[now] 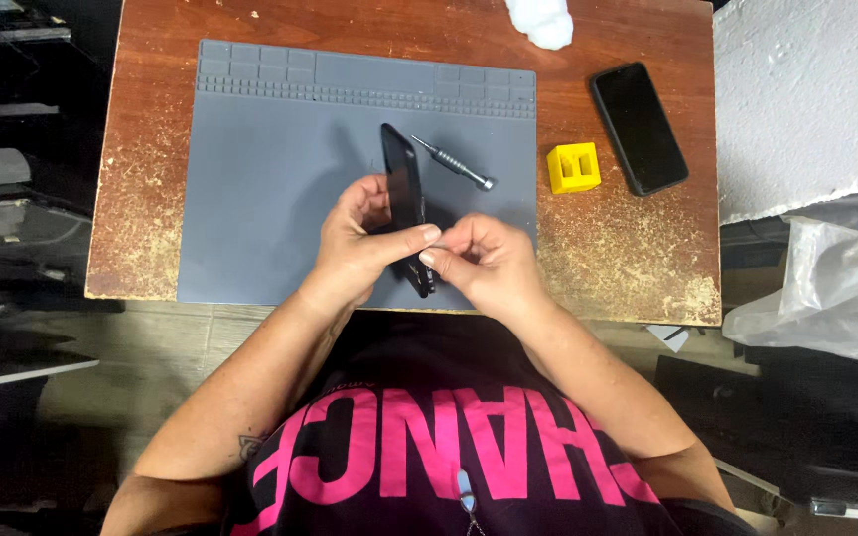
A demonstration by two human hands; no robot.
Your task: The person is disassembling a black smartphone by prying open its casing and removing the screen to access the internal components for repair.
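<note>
**Phone held on edge, both hands at its near end**

Head view: the left hand (364, 233) grips a black phone (404, 189) that stands on edge over the grey mat (280, 199), thumb lying across its face and fingers behind. The right hand (484, 263) has thumb and forefinger pressed together at the phone's near edge, touching the left thumb tip; whether they pinch something small there is too fine to tell. A screwdriver (454, 164) lies on the mat at two o'clock from the phone, just beside it. Further at three o'clock sit a yellow block (574, 167) and a second phone (640, 127), flat on the worn table (628, 258). White wadding (540, 20) rests at twelve o'clock.

To do this well, I judge the left hand should steady the phone while the right works with fingertip pressure only (a twist could slip it). Keeping it low over the mat would catch small parts.
</note>
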